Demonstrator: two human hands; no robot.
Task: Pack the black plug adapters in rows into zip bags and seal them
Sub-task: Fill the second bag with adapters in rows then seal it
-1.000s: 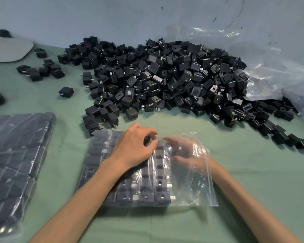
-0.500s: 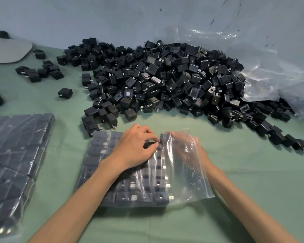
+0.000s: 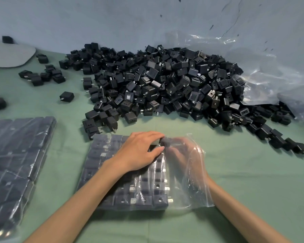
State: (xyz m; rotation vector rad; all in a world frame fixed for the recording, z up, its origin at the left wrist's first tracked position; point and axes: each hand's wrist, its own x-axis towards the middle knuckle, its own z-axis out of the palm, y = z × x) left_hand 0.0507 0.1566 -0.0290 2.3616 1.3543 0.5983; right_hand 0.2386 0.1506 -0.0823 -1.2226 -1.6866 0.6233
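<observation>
The surface [image 3: 244, 181] is plain dull green. Beyond the left hand [image 3: 139, 151] and the right hand [image 3: 181, 155], the heap of plug adapters [image 3: 165, 85] is black with small silver prongs. The zip bag [image 3: 197, 195] around the right hand is clear and shiny, and the rows inside it look grey-black with silver spots. Left of the left hand, the packed bags [image 3: 16, 155] look dark grey. The wall [image 3: 112, 18] beyond the hands is pale blue-grey with a few dark marks.

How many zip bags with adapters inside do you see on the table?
2. One zip bag lies at the centre, left hand on it, right hand inside it. One filled zip bag lies at the left edge; others may hide beneath it.
</observation>
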